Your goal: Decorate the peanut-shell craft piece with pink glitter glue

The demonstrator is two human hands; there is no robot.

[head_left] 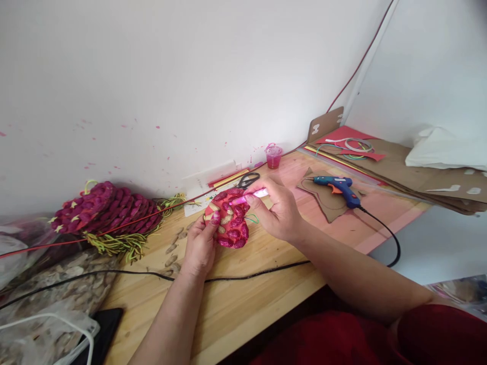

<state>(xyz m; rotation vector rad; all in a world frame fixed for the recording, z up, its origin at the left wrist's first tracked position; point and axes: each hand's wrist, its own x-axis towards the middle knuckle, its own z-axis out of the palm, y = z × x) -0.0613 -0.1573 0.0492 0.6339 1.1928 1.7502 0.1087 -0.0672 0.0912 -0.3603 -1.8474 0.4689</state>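
Above the wooden table, my left hand (201, 242) grips the lower left edge of a red craft piece (236, 223) covered with peanut shells. Most of its shells are dark pink; a few near the left thumb are bare tan. My right hand (277, 210) pinches a pink and white brush or pen (249, 196), whose pink end touches the shells at the top of the piece. A thin green loop (252, 218) sticks out on its right side. Pink stains mark my left thumb.
Glue gun (335, 186) on cut cardboard (323, 203) at right, its black cable (262, 274) crossing the table (228, 314). Pink cup (273, 156) and scissors (248, 180) near the wall. Stacked pink pieces (110, 210), loose peanuts (173, 258) and a bag of peanuts (76, 289) at left.
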